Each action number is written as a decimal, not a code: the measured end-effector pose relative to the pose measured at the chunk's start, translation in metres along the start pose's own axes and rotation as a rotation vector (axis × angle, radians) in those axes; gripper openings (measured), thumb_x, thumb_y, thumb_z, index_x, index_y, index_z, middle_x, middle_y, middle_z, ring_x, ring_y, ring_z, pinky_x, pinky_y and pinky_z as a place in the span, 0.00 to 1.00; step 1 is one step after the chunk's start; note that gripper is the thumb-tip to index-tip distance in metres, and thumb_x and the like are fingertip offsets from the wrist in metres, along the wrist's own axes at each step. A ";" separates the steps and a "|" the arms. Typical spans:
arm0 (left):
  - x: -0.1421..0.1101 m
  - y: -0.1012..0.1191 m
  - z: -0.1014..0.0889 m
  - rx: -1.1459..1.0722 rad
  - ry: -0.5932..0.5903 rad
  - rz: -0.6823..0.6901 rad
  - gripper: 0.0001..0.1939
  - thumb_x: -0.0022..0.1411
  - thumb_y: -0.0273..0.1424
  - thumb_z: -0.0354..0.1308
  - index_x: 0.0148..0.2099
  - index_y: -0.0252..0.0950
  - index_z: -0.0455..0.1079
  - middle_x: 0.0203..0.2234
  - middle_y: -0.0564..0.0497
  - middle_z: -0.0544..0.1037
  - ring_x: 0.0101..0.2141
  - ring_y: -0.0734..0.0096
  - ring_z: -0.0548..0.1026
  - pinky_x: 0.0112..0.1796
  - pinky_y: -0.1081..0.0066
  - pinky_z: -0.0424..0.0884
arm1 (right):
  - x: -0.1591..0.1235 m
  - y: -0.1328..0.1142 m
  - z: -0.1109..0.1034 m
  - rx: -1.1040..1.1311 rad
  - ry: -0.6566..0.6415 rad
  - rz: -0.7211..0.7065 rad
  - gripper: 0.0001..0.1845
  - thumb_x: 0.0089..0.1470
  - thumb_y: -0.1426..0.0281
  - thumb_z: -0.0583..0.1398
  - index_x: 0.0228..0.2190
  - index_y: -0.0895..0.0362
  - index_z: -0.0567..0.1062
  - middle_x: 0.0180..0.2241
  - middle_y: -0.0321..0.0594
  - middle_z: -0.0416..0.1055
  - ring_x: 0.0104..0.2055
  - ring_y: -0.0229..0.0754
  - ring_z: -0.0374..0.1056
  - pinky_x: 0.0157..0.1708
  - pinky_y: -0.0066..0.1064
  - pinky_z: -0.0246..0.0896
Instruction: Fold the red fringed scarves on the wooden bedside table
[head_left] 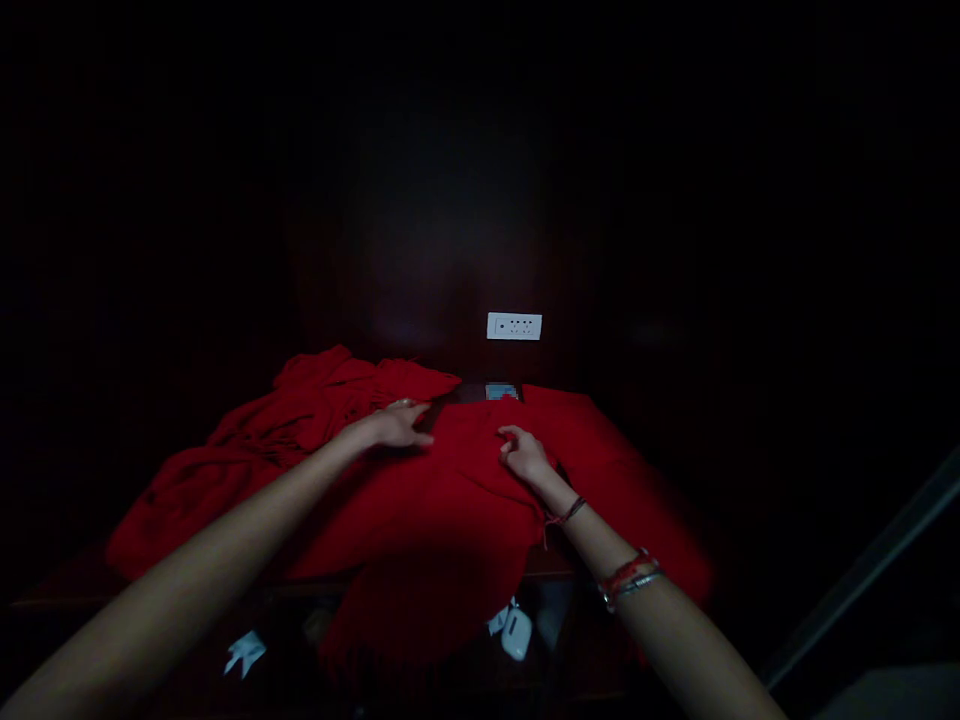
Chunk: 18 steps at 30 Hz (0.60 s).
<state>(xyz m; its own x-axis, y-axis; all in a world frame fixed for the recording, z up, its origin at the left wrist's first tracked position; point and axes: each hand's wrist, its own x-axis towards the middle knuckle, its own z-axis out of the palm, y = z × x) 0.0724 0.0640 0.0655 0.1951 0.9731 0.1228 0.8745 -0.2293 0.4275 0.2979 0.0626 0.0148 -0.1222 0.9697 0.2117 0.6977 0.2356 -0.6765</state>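
A red fringed shawl (420, 520) lies spread over a dark table, one end drooping past the front edge with its fringe down. Over its left part is my left hand (401, 425), thumb and fingers apart, nothing visible between them. My right hand (527, 457) rests on or just above the cloth's right part. Its fingers are loosely bent with a gap between them, and I see no cloth pinched there. Beside my left hand, more red fringed cloth (300, 410) lies crumpled. Another flat red piece (615, 450) spreads to the right.
A white socket panel (514, 326) is on the dark wall behind. A small pale-blue item (501, 391) lies at the table's back. Under the tabletop are a white rounded object (517, 633) and a scrap of white paper (245, 652). Surroundings are very dark.
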 end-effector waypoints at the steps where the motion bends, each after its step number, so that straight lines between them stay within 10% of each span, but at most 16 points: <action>1: -0.009 -0.017 -0.004 0.026 -0.071 -0.097 0.30 0.29 0.36 0.63 0.41 0.36 0.66 0.40 0.44 0.68 0.47 0.51 0.58 0.42 0.63 0.58 | 0.000 0.002 0.002 -0.078 0.034 -0.047 0.25 0.39 0.81 0.50 0.42 0.58 0.64 0.32 0.38 0.69 0.34 0.37 0.64 0.36 0.26 0.58; 5: -0.044 -0.061 -0.004 -0.009 -0.121 -0.258 0.08 0.33 0.29 0.61 0.21 0.36 0.67 0.18 0.53 0.70 0.34 0.59 0.68 0.34 0.68 0.61 | 0.010 0.011 -0.002 -0.277 0.074 -0.067 0.27 0.38 0.83 0.47 0.43 0.58 0.64 0.38 0.41 0.67 0.40 0.39 0.62 0.40 0.25 0.54; 9: -0.049 -0.063 -0.008 -0.079 -0.090 -0.228 0.07 0.34 0.21 0.57 0.13 0.35 0.62 0.09 0.57 0.62 0.24 0.69 0.67 0.26 0.75 0.59 | 0.013 0.020 -0.012 -0.324 0.052 0.013 0.23 0.42 0.80 0.47 0.42 0.61 0.65 0.39 0.46 0.65 0.42 0.42 0.60 0.42 0.28 0.53; 13: -0.026 -0.018 -0.038 -0.298 0.038 -0.142 0.02 0.44 0.25 0.53 0.23 0.35 0.64 0.13 0.58 0.62 0.20 0.77 0.63 0.21 0.79 0.57 | -0.003 -0.006 -0.026 -0.089 0.198 -0.226 0.21 0.47 0.70 0.48 0.45 0.59 0.62 0.44 0.45 0.60 0.46 0.40 0.55 0.46 0.29 0.49; 18: 0.008 0.086 -0.048 -0.771 0.167 0.114 0.06 0.50 0.27 0.51 0.34 0.34 0.63 0.22 0.56 0.66 0.23 0.80 0.65 0.25 0.78 0.62 | -0.015 -0.060 -0.041 0.416 0.042 -0.301 0.36 0.42 0.63 0.54 0.52 0.55 0.46 0.43 0.41 0.60 0.39 0.37 0.61 0.39 0.31 0.57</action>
<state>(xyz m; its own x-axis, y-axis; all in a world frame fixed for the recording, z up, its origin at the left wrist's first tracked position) 0.1280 0.0512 0.1462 0.1424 0.9402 0.3095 0.2878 -0.3385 0.8959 0.2868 0.0310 0.0811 -0.2396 0.8535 0.4628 0.2955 0.5182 -0.8026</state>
